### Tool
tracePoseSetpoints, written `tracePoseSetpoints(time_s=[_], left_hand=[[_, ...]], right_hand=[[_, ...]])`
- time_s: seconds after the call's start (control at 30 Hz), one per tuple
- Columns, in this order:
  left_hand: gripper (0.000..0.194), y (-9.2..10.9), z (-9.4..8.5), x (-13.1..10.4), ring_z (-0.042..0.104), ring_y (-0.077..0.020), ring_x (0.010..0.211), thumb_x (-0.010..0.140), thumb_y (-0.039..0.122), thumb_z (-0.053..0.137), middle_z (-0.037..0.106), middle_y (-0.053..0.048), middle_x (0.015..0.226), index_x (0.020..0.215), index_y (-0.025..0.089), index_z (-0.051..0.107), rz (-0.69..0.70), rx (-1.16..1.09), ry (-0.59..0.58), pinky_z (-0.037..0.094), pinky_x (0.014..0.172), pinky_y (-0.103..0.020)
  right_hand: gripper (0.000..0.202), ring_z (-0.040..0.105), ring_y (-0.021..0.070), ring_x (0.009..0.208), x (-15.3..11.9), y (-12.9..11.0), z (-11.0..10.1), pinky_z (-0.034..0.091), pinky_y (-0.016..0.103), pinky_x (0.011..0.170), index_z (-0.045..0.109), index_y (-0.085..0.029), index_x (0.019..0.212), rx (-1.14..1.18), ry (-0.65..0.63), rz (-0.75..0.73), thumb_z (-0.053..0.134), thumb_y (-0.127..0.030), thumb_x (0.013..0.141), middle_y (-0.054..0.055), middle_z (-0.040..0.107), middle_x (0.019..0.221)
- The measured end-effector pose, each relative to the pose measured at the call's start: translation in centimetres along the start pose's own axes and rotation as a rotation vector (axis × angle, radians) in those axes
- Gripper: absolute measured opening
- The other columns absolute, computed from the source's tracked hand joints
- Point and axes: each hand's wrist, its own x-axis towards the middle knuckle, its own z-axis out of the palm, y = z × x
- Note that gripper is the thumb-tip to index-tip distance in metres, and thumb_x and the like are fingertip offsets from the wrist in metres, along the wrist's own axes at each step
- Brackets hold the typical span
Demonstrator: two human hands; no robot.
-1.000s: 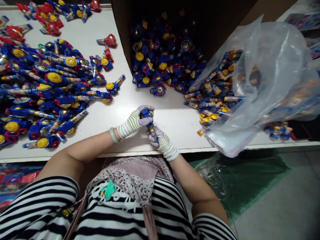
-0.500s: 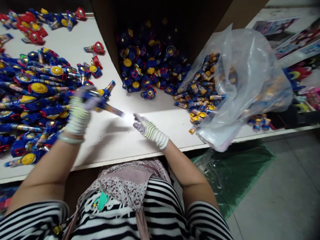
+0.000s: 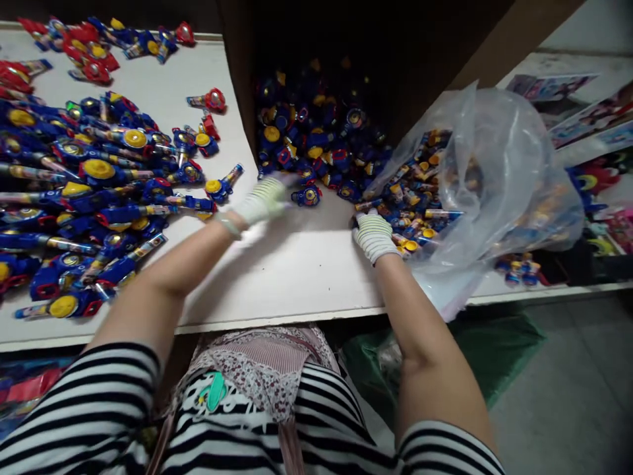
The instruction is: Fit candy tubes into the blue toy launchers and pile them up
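Observation:
My left hand, in a striped glove and smeared by motion, is over the white table at the mouth of the box. Its fingers cannot be made out. Close to its fingertips lies a blue toy with a round dial. My right hand, gloved too, is at the left edge of a heap of small tubes with yellow cups. Its fingers are bent and pressed together among the tubes; what they hold is hidden. A large heap of blue toys with yellow discs and long clear tubes covers the table's left side.
A dark, open cardboard box on its side holds many blue toys. A clear plastic bag lies over the tubes at right. Red toys lie at back left. The table's front edge runs before my body.
My left hand has moved right from the blue heap; the long-tubed toy it held no longer shows in it. My right hand, open before, has moved right to the small tubes. The view has shifted slightly.

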Motion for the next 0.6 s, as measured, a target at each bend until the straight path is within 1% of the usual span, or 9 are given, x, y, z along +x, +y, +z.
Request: tracePoseSetpoints(time_s=[0.1, 0.13, 0.2, 0.23, 0.3, 0.37, 0.43, 0.5, 0.6], left_hand=[[0.076, 2.5, 3.5, 2.9, 0.048, -0.0426, 0.132, 0.082, 0.032, 0.074, 0.044, -0.021, 0.148, 0.151, 0.02, 0.046, -0.129, 0.199, -0.161, 0.046, 0.107, -0.054], [0.076, 3.2, 4.7, 3.7, 0.046, -0.0446, 0.134, 0.083, 0.034, 0.074, 0.041, -0.023, 0.15, 0.151, 0.019, 0.045, -0.153, 0.259, -0.194, 0.046, 0.105, -0.055], [0.07, 4.0, 6.3, 4.4, 0.042, -0.0462, 0.136, 0.083, 0.032, 0.074, 0.041, -0.025, 0.15, 0.147, 0.016, 0.049, -0.148, 0.284, -0.207, 0.045, 0.105, -0.056], [0.065, 3.9, 6.6, 4.3, 0.042, -0.0457, 0.136, 0.082, 0.027, 0.073, 0.043, -0.024, 0.148, 0.142, 0.015, 0.052, -0.139, 0.234, -0.191, 0.044, 0.106, -0.056], [0.053, 3.0, 6.3, 3.0, 0.046, -0.0431, 0.132, 0.075, 0.017, 0.073, 0.052, -0.023, 0.139, 0.127, 0.012, 0.06, -0.158, -0.047, -0.123, 0.042, 0.108, -0.057], [0.046, 1.6, 5.1, 0.5, 0.057, -0.0373, 0.118, 0.07, 0.016, 0.072, 0.062, -0.019, 0.12, 0.114, 0.011, 0.06, -0.189, -0.4, -0.03, 0.046, 0.104, -0.054], [0.042, 0.4, 3.8, -2.5, 0.064, -0.0286, 0.1, 0.076, 0.027, 0.065, 0.063, -0.014, 0.105, 0.114, 0.013, 0.053, -0.212, -0.621, 0.044, 0.054, 0.093, -0.048], [0.039, -0.1, 2.8, -5.5, 0.065, -0.0222, 0.087, 0.083, 0.036, 0.052, 0.062, -0.01, 0.101, 0.117, 0.016, 0.047, -0.231, -0.827, 0.08, 0.059, 0.077, -0.04], [0.04, 0.2, 2.7, -8.7, 0.062, -0.0181, 0.073, 0.079, 0.042, 0.056, 0.061, -0.005, 0.092, 0.111, 0.019, 0.048, -0.284, -1.288, 0.101, 0.055, 0.061, -0.031]], right_hand=[[0.034, 0.063, 0.0262, 0.095, -1.6, 0.1, 1.1, 0.052, 0.04, 0.085, 0.065, -0.014, 0.115, 0.279, 0.163, -0.071, 0.059, -0.032, 0.087, 0.017, 0.063, 0.114], [0.031, 0.062, 0.0253, 0.092, -2.3, 0.2, 1.7, 0.052, 0.039, 0.084, 0.065, -0.013, 0.111, 0.378, 0.184, -0.088, 0.058, -0.033, 0.087, 0.016, 0.065, 0.107], [0.03, 0.063, 0.025, 0.091, -3.7, 0.5, 2.8, 0.053, 0.038, 0.085, 0.066, -0.013, 0.108, 0.486, 0.14, -0.121, 0.057, -0.03, 0.086, 0.014, 0.067, 0.101], [0.031, 0.064, 0.0254, 0.093, -4.4, 0.6, 3.3, 0.053, 0.038, 0.087, 0.067, -0.013, 0.111, 0.483, 0.09, -0.142, 0.057, -0.027, 0.085, 0.015, 0.067, 0.104], [0.037, 0.066, 0.0268, 0.1, -5.5, 0.4, 4.1, 0.052, 0.039, 0.093, 0.067, -0.014, 0.119, 0.413, -0.007, -0.183, 0.056, -0.022, 0.085, 0.017, 0.068, 0.112], [0.041, 0.067, 0.0287, 0.106, -6.2, -0.3, 4.3, 0.051, 0.04, 0.097, 0.066, -0.014, 0.126, 0.385, -0.057, -0.205, 0.053, -0.023, 0.089, 0.019, 0.068, 0.12], [0.044, 0.066, 0.0298, 0.112, -6.6, -1.4, 4.1, 0.05, 0.041, 0.102, 0.062, -0.01, 0.132, 0.467, -0.046, -0.23, 0.052, -0.028, 0.092, 0.02, 0.066, 0.127], [0.047, 0.064, 0.0289, 0.117, -6.9, -3.0, 3.5, 0.048, 0.041, 0.105, 0.061, -0.009, 0.134, 0.611, -0.005, -0.301, 0.051, -0.032, 0.094, 0.02, 0.066, 0.131], [0.044, 0.066, 0.0266, 0.112, -7.8, -5.7, 2.1, 0.051, 0.039, 0.1, 0.063, -0.015, 0.13, 0.744, 0.002, -0.476, 0.05, -0.039, 0.096, 0.014, 0.07, 0.126]])
